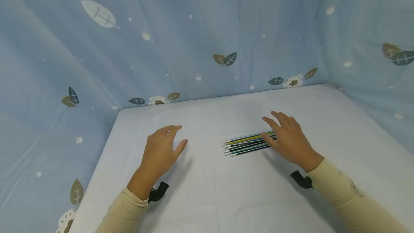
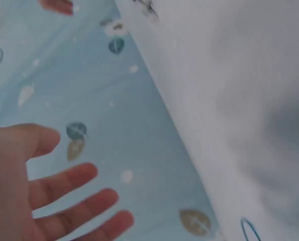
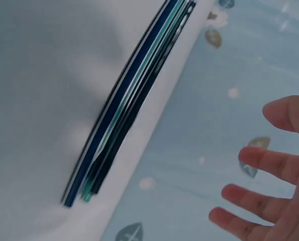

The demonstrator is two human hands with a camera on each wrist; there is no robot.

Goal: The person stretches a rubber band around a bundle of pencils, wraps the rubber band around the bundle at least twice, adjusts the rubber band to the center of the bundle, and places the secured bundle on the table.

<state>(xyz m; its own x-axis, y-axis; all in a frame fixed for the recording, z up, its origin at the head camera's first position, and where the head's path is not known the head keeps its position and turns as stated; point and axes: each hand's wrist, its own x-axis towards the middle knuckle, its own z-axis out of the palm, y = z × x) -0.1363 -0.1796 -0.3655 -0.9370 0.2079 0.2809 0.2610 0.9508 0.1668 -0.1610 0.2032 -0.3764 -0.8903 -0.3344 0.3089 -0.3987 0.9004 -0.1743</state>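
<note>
A bundle of pencils (image 1: 249, 144) lies on the white tabletop, in dark, green and yellow colours, with pale metal ends pointing left. My right hand (image 1: 288, 137) hovers over the bundle's right end, which it hides in the head view. Its fingers are spread and hold nothing. In the right wrist view the pencils (image 3: 126, 108) lie to the left of the fingers. To the left of the bundle, my left hand (image 1: 161, 150) is held above the table, fingers apart and nothing in them. A thin blue loop (image 2: 250, 231) shows at the bottom of the left wrist view; its kind is unclear.
The white tabletop (image 1: 194, 190) reaches back to a blue curtain (image 1: 181, 39) printed with leaves and flowers, which also hangs along the left and right sides. Dark wrist devices (image 1: 158, 191) are worn under both sleeved forearms.
</note>
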